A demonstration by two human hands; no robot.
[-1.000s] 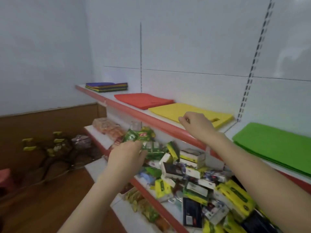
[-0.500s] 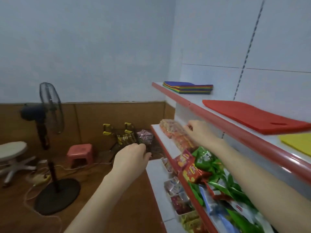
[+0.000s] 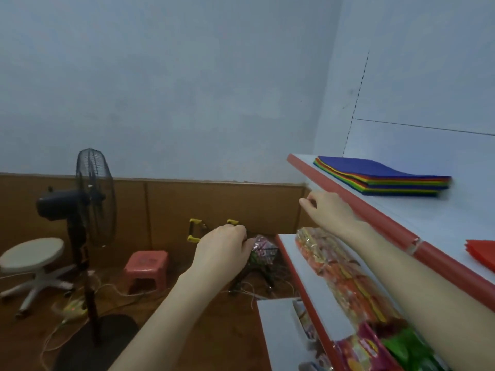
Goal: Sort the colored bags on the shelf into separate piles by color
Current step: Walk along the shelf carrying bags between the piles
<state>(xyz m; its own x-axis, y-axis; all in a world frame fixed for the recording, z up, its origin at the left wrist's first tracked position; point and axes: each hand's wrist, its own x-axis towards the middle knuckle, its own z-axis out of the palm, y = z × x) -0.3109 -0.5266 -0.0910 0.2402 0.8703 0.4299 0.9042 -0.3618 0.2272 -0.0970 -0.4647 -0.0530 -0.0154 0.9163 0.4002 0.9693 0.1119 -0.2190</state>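
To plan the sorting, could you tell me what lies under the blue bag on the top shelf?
Beneath the blue bag, only edges of stacked bags show: green, yellow, orange, red and more blue. Their faces are covered, so counts are unclear.

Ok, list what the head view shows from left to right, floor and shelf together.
In order: white stool → standing fan → pink plastic stool → left hand → right hand → mixed stack of colored bags → red bags at the right edge.
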